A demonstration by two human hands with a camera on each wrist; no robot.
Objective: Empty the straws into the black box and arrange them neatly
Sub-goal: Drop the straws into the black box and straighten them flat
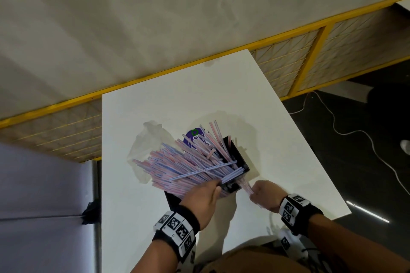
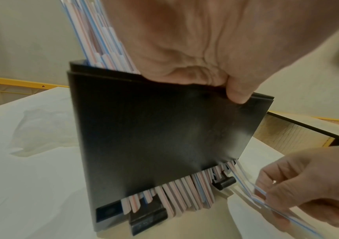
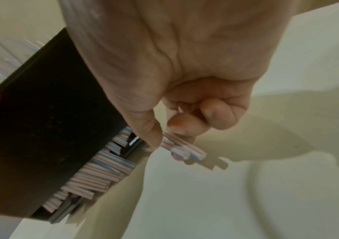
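Note:
A black box [image 1: 236, 157] [image 2: 164, 129] [image 3: 41, 113] stands on the white table [image 1: 177, 99], crammed with red- and blue-striped straws [image 1: 186, 162] that fan out of its top to the left. Straw ends [image 2: 176, 197] [image 3: 95, 177] also poke out of a slot at the box's bottom. My left hand [image 1: 206, 195] [image 2: 195, 53] grips the box's top edge, thumb on the front wall. My right hand [image 1: 264, 195] [image 2: 307, 194] [image 3: 184, 105] pinches a few straws [image 3: 184, 150] [image 2: 252, 189] at the slot's right end, beside the box.
An empty clear plastic bag [image 1: 148, 139] lies on the table left of the box. A purple printed label [image 1: 195, 137] shows behind the straws. A yellow mesh fence [image 1: 310, 55] runs behind the table. A white cable [image 1: 355, 131] trails on the dark floor at right.

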